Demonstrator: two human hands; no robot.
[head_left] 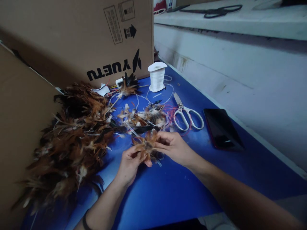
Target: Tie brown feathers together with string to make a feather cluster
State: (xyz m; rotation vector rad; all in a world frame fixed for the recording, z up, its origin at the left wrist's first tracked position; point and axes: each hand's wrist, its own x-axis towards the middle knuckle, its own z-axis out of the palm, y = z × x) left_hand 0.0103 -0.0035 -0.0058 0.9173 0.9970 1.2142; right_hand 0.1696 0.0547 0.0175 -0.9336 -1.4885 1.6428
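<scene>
My left hand (129,164) and my right hand (174,147) meet over the blue table (172,191), both closed on a small bunch of brown feathers (146,145). The left fingers pinch its lower side, the right fingers grip it from the right. A thin white strand hangs from the bunch below my right hand. Loose feather tufts (144,118) lie just beyond the hands.
A big heap of brown and black feathers (72,140) fills the left. Behind stand cardboard boxes (79,35), a white thread spool (157,76), and white-handled scissors (185,115). A dark phone (222,129) lies at the right near the table's edge and a white wall.
</scene>
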